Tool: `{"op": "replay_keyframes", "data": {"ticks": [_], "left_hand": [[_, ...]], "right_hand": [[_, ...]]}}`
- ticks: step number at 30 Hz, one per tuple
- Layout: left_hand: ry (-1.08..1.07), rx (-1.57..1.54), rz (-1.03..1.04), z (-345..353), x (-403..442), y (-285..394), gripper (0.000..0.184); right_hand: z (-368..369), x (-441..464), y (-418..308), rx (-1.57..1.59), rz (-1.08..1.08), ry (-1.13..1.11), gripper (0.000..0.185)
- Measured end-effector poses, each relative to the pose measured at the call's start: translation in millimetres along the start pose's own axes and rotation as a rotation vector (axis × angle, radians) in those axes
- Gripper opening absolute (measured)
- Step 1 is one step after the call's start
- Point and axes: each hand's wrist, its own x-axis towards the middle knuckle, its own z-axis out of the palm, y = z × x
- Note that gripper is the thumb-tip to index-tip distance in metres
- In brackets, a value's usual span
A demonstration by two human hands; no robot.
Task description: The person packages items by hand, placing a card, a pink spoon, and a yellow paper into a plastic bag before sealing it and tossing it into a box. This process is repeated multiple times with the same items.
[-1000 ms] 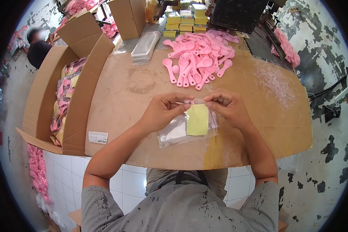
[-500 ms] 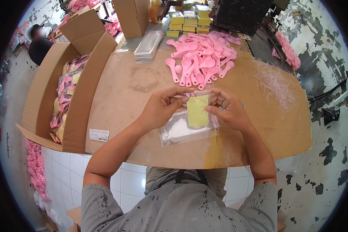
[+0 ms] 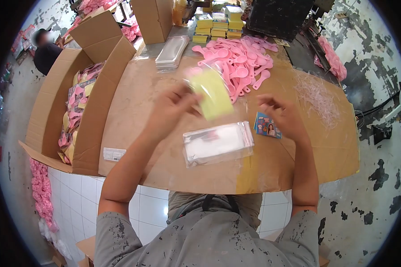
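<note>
My left hand [image 3: 176, 107] pinches a clear bag with a yellow card [image 3: 211, 95] in it, tilted and blurred by motion, raised over the table in front of the pink spoon pile [image 3: 240, 58]. My right hand [image 3: 283, 113] is off the bag, its fingers bent and smeared, above a small stack of printed blue cards [image 3: 266, 125]. Whether anything is between those fingers is hard to see. Below both hands, clear plastic bags [image 3: 218, 143] lie flat on the cardboard-covered table [image 3: 165, 169].
A large open carton [image 3: 89, 129] of packed bags stands at the left. Empty clear sleeves [image 3: 171, 52] and yellow card stacks [image 3: 218, 24] are at the back. Thin plastic strips [image 3: 318, 98] lie to the right. A person [image 3: 47, 51] is at the far left.
My left hand has lifted the bag with the yellow card up and leftward off the flat bags. My right hand has let go of it and moved right, uncovering the blue cards.
</note>
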Motion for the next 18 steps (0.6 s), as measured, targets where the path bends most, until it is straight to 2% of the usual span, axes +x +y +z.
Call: {"op": "replay_keyframes", "data": {"ticks": [1,2,3,5,8,9,11,14,18], "left_hand": [[0.186,-0.077,0.125,-10.5,2.6,0.7,0.028],[0.335,-0.186,0.347,-21.6,5.6,5.1,0.028],[0.487,-0.201,0.433,-34.7,8.8,17.3,0.043],[0.6,-0.533,0.532,-32.9,10.9,51.2,0.061],[0.621,-0.428,0.418,-31.8,14.3,32.1,0.071],[0.596,-0.324,0.34,-24.9,17.0,21.0,0.07],[0.308,-0.106,0.261,-14.9,12.6,-4.5,0.064],[0.109,0.204,0.133,14.7,4.4,-26.5,0.048],[-0.132,0.492,0.147,29.0,-9.0,-29.6,0.047]], "right_hand": [[-15.1,0.4,12.7,-0.043,0.087,0.044,0.032],[-28.2,1.2,24.0,-0.085,0.173,0.087,0.032],[-39.5,1.7,33.0,-0.019,0.2,0.085,0.033],[-52.5,3.5,47.4,0.119,0.253,0.085,0.034],[-38.1,16.9,53.0,0.225,0.215,0.211,0.04],[-38.3,23.5,58.3,0.378,0.207,0.189,0.042],[-38.7,41.3,73.0,0.683,0.19,0.144,0.048],[-85.4,47.6,142.0,0.763,0.346,0.264,0.054],[-120.3,9.1,99.4,0.275,0.129,0.874,0.057]]}}
